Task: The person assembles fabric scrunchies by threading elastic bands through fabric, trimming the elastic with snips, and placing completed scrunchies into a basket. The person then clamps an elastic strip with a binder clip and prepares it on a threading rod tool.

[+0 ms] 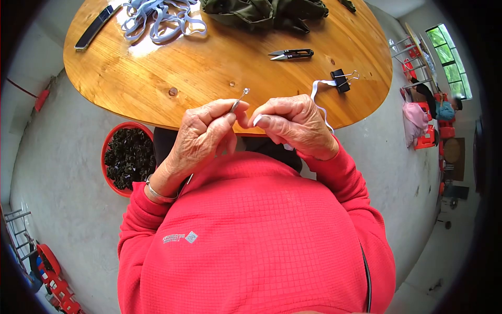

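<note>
My left hand (204, 131) pinches a thin metal rod (236, 104) with a small looped tip pointing up and away from me. Close beside it, my right hand (299, 125) is closed on the end of a narrow white band (324, 82), whose tip shows between thumb and forefinger. The band runs behind that hand and up to a black binder clip (341, 82) on the wooden table (209, 78). Both hands are just over the table's near edge, their fingertips a little apart. The left hand's lower fingers are partly hidden.
Thread snips (292, 54) lie beyond my hands. Farther back are dark green cloth (261, 14), tangled pale blue bands (164, 23) and a dark flat strip-like object (95, 27). On the floor at left, a red basket (105, 152) holds many dark pieces.
</note>
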The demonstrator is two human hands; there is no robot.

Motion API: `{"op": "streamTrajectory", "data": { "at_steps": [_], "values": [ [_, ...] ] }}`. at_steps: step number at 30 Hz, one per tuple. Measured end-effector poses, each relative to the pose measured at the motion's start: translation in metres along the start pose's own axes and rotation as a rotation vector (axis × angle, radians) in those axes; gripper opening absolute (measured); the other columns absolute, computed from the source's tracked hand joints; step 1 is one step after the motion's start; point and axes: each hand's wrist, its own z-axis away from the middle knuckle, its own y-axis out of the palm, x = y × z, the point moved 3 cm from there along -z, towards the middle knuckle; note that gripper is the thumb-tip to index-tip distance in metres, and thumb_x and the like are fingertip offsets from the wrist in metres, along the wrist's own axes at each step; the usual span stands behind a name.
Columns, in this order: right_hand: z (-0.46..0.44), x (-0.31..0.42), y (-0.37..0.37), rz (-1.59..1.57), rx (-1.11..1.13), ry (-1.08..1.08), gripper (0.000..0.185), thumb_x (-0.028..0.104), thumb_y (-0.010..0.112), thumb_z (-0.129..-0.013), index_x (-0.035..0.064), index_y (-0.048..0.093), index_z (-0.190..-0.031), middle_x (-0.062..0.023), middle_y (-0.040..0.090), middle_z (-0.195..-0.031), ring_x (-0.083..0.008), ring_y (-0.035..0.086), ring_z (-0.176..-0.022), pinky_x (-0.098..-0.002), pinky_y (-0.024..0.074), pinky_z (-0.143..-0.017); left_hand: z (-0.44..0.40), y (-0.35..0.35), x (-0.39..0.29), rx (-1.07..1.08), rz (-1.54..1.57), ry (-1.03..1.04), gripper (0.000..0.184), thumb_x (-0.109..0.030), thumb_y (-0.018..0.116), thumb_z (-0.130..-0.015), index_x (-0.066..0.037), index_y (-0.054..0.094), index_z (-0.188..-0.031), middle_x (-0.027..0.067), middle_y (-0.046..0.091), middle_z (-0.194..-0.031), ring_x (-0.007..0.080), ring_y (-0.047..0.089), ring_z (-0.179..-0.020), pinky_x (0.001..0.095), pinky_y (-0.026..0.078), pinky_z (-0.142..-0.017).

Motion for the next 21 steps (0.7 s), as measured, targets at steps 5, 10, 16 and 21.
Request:
{"op": "streamTrajectory", "data": {
  "at_steps": [5,10,16,21],
  "values": [
    [-0.0001,-0.0016,-0.0027,-0.057,0.0,-0.063,0.017,0.016,0.063,-0.087,-0.0001,0.067,-0.081,0.0018,0.054,-0.059,-0.0025,0.046,-0.053,-0.0185,0.0351,-0.045,0.0009,-0.0005,-0.0011,0.052,0.06,-0.079,0.024,-0.017,0.048,-0.096,-0.001,0.058,-0.11,0.0015,0.06,-0.073,0.0029,0.048,-0.048,0.0164,0.034,-0.042],
    [0.0001,0.0034,-0.0042,0.107,-0.064,-0.041,0.018,0.012,0.06,-0.085,0.001,0.064,-0.071,0.0026,0.052,-0.055,-0.0022,0.045,-0.051,-0.0191,0.0339,-0.044,0.0016,0.0054,-0.0029,-0.001,0.148,-0.016,0.022,-0.014,0.049,-0.095,0.0,0.058,-0.11,0.0027,0.061,-0.075,0.0031,0.049,-0.049,0.0165,0.036,-0.043],
    [0.001,-0.0011,-0.0062,0.153,-0.142,-0.019,0.02,0.009,0.061,-0.081,0.0002,0.06,-0.063,0.004,0.048,-0.053,-0.0013,0.039,-0.051,-0.0211,0.0302,-0.043,0.0011,0.0058,-0.0034,-0.013,0.104,-0.003,0.022,-0.007,0.047,-0.094,0.001,0.058,-0.111,0.0076,0.062,-0.079,0.007,0.053,-0.05,0.0174,0.04,-0.043],
    [0.0002,-0.004,-0.0057,0.202,-0.176,-0.064,0.022,0.009,0.061,-0.08,-0.0004,0.058,-0.061,0.0048,0.045,-0.053,-0.0013,0.036,-0.052,-0.0219,0.0279,-0.043,-0.0001,0.0067,-0.0022,0.002,0.045,0.034,0.022,-0.005,0.046,-0.094,0.002,0.058,-0.111,0.0083,0.063,-0.079,0.0071,0.052,-0.048,0.0169,0.038,-0.041]
  ]
}}
